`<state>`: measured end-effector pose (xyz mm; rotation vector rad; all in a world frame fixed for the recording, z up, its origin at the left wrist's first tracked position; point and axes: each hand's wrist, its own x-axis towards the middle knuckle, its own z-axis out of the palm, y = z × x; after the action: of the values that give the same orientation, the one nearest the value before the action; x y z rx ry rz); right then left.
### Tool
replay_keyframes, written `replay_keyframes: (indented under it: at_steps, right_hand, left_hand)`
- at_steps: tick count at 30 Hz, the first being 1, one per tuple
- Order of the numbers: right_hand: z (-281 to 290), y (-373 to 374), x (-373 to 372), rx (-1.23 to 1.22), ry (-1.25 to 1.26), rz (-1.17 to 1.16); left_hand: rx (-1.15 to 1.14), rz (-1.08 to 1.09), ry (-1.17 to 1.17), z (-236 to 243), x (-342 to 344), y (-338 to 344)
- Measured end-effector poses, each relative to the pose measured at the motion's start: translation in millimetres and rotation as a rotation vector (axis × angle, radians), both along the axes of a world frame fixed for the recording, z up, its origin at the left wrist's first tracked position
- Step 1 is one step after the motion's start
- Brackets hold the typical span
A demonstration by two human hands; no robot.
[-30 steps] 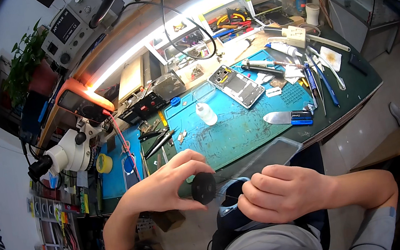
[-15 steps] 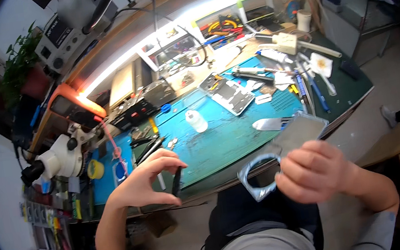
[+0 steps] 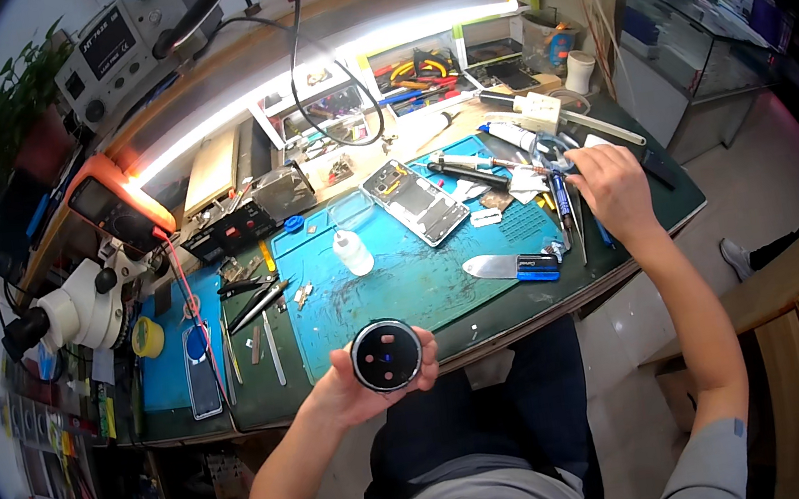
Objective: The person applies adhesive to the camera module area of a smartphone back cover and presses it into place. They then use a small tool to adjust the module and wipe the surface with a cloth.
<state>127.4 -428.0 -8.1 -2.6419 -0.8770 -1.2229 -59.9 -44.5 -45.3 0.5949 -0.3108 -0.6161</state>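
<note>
My left hand (image 3: 353, 392) holds up a round black disc (image 3: 386, 355) with a shiny rim and several small round and oblong marks on its face. The fingers curl around its edge, above my lap. Far to the right, my right hand (image 3: 613, 186) reaches over the cluster of tools with its fingertips pinched together. They meet the edge of a bluish ring-shaped piece (image 3: 562, 140), partly hidden among the tools. Below that hand stands a blue screwdriver-like tool (image 3: 562, 200). An opened phone (image 3: 416, 202) with bare inner parts lies on the blue mat (image 3: 356, 306).
A small white bottle (image 3: 353, 254) stands on the mat. A blade with a blue handle (image 3: 535, 267) lies near the front edge. Tweezers and slim tools (image 3: 261, 306) sit at left, beside a microscope (image 3: 75, 312) and an orange multimeter (image 3: 118, 201). A lit shelf runs along the back.
My right hand has moved away to the far right with the bluish ring. My left hand has shifted right and turned the black disc face-up toward me. The clear sheet beside the ring no longer shows.
</note>
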Motion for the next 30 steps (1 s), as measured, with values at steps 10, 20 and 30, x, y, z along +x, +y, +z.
replay_keyframes:
  at_steps: [10,20,30]
  right_hand:
    - [48,131,-147,0.395,0.676,0.659]
    - [30,142,-146,0.444,0.683,0.744]
    - [-1,148,-156,0.684,0.725,0.787]
  left_hand:
    - [0.33,0.004,-0.001,10,-10,-10]
    - [0.42,-0.034,0.016,9,-14,-9]
    - [0.088,-0.106,0.133,-22,-34,-18]
